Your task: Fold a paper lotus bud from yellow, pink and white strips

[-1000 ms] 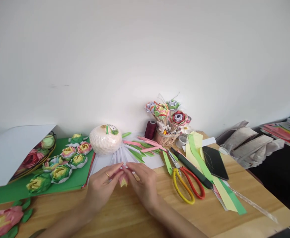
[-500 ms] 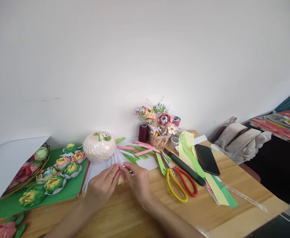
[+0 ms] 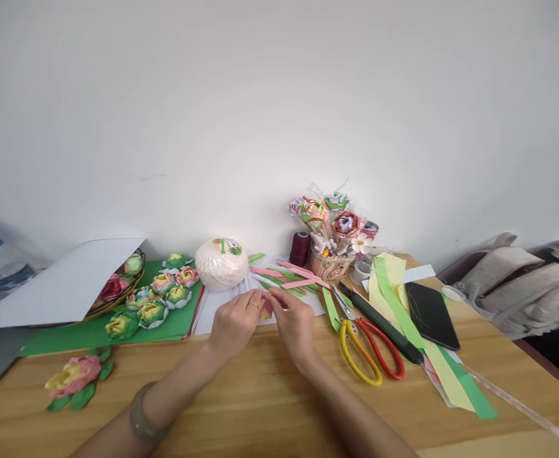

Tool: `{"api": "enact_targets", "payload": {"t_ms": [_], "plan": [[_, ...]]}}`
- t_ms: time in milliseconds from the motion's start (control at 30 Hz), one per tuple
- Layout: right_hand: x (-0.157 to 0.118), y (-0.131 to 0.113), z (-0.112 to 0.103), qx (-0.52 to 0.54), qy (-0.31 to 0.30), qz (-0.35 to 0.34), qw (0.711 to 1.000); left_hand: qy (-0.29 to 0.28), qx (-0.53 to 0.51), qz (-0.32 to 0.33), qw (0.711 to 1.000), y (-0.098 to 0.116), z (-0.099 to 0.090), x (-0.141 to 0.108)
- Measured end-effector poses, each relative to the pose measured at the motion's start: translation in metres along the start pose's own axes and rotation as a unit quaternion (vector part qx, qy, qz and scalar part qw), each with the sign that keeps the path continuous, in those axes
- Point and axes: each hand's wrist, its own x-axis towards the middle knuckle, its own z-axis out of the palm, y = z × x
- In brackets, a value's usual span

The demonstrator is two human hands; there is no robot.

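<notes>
Between my fingertips is a small pink and yellow paper flower [image 3: 266,310], partly hidden by both hands. My left hand [image 3: 235,318], with a ring on one finger, pinches it from the left. From the right, the thumb and fingers of my right hand [image 3: 291,323] close on it. Just behind the hands sits a white netted ball-shaped package [image 3: 222,263] with gathered white strands at its base. Pink and green paper strips [image 3: 289,275] lie on white paper beyond my right hand. Scissors [image 3: 368,350] with yellow and red handles rest to the right.
Several finished paper flowers [image 3: 153,313] sit on green sheets [image 3: 88,337] at left; a pink one [image 3: 74,376] lies nearer. A flower-filled basket [image 3: 330,264] and dark thread spool [image 3: 300,248] stand by the wall. At right are a dark green cutter [image 3: 379,323], paper strips and a phone [image 3: 432,315].
The view has swung left, so things appear further right and the whole pink flower at left now shows. Both hands keep their pinch on the small paper flower.
</notes>
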Motion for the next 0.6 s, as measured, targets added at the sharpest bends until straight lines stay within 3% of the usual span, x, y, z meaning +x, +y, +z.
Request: {"api": "enact_targets", "payload": {"t_ms": [133, 300, 467, 600], "plan": [[-0.002, -0.002, -0.001, 0.013, 0.043, -0.022, 0.999, 0.054, -0.087, -0.053, 0.993, -0.001, -0.002, 0.001], [-0.002, -0.007, -0.002, 0.039, 0.054, -0.092, 0.994, 0.067, -0.156, -0.087, 0.982, -0.001, -0.014, 0.005], [-0.011, -0.008, -0.003, 0.047, -0.004, -0.065, 0.997, 0.038, -0.204, -0.144, 0.968, 0.004, -0.026, -0.004], [-0.020, -0.008, -0.007, 0.039, -0.052, -0.084, 0.994, 0.012, -0.246, -0.212, 0.946, 0.007, -0.035, -0.016]]}}
